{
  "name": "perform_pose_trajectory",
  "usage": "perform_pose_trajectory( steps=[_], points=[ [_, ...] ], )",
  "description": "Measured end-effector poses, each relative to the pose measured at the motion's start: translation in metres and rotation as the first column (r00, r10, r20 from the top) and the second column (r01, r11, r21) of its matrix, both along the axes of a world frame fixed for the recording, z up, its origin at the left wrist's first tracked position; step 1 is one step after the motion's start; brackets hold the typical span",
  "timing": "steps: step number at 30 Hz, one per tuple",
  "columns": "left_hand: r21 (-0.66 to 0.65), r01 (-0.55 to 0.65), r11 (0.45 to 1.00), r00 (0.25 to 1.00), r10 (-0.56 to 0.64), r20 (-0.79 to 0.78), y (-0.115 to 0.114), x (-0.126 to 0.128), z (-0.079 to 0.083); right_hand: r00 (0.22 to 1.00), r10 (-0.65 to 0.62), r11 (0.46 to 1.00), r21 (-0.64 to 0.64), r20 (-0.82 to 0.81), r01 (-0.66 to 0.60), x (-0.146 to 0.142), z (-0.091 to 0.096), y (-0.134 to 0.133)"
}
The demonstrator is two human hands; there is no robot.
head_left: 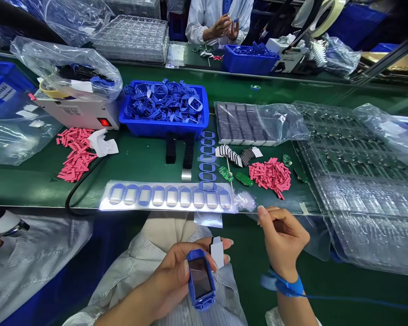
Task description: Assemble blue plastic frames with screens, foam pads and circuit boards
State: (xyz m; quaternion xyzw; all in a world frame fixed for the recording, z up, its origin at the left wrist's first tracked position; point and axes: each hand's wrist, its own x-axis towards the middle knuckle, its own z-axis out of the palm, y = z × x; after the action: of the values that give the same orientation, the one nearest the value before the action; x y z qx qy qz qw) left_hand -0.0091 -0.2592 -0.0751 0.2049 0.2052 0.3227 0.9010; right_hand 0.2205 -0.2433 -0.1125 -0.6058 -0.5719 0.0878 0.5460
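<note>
- Blue moulded plastic frame (201, 283), rounded-rectangular, with a dark glossy window, lies against the palm of the left hand (166, 283), above the white striped smock (233, 299).
- Handling, judged: light and stiff. The glossy window looks like the fragile, smudge-prone part, so the blue rim seems the place to take hold.
- Left fingers (221, 243) curl closely round the frame's back, holding it, and the thumb lies along its side.
- White paper tab (216, 251), with a dark edge, stands just beside the frame's upper end, at the fingers.
- Right hand (284, 240), wearing a blue wrist strap (285, 285), is well apart from the frame, near the bench edge. Thumb and forefinger are pinched narrow; cannot tell whether a thin film lies between them.
- Nearby: a strip of blue oval frames on clear film (166, 197) lies on the green bench (139, 172), below a blue plastic bin (163, 129) heaped with blue frames.
</note>
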Motion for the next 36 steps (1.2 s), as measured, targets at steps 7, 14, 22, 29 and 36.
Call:
perform_pose_trajectory(
  steps=[7,14,22,29,36],
  points=[
    [-0.014,-0.036,0.999,0.999,0.036,0.015,0.000,-0.003,0.001,0.966,0.154,0.986,0.091,-0.205,-0.138,-0.021,0.014,-0.009],
    [-0.020,-0.060,0.998,0.995,0.061,0.080,0.001,-0.008,0.007,0.894,0.275,0.961,0.124,-0.355,-0.246,-0.034,0.022,-0.018],
    [-0.005,-0.075,0.997,0.993,0.075,0.090,-0.001,-0.014,0.009,0.145,0.372,0.836,0.264,-0.917,-0.481,-0.059,0.052,-0.025],
    [-0.015,-0.097,0.995,0.991,0.098,0.093,-0.003,-0.017,0.008,0.020,0.344,0.830,0.294,-0.939,-0.474,-0.067,0.046,-0.020],
    [0.021,-0.176,0.984,0.980,0.173,0.102,0.001,-0.029,-0.001,0.125,0.321,0.835,0.219,-0.939,-0.505,-0.077,0.036,-0.027]
  ],
)
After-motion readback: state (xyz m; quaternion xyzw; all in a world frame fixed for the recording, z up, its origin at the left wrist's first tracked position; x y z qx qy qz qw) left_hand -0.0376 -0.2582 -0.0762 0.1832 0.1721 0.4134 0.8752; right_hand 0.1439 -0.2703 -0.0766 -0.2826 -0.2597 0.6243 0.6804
